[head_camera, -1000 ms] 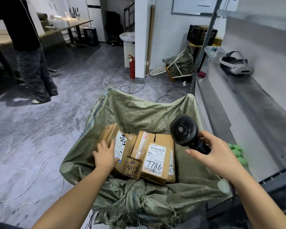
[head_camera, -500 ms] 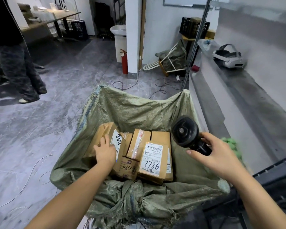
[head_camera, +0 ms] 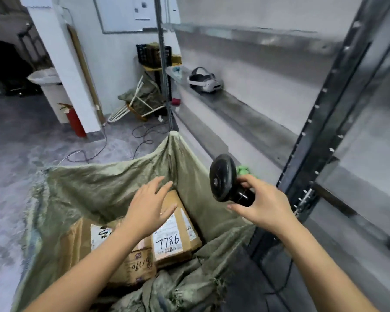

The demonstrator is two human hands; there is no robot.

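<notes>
Several boxes (head_camera: pixel 177 246) sit in the sack (head_camera: pixel 95 190), none lifted yet; my left hand (head_camera: pixel 150 210) hovers spread over them, right hand (head_camera: pixel 266 208) grips the scanner (head_camera: pixel 222 177).

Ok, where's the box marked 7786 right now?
Head view, lower middle: the box marked 7786 lies in the green sack, rightmost of the boxes, partly behind the left hand and down-left of the scanner in the right hand.

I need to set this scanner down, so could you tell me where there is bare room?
The shelf is bare between the white headset and the dark upright. The grey floor left of the green sack is also free. Inside the sack the cardboard parcels sit packed together under your left hand.
</notes>
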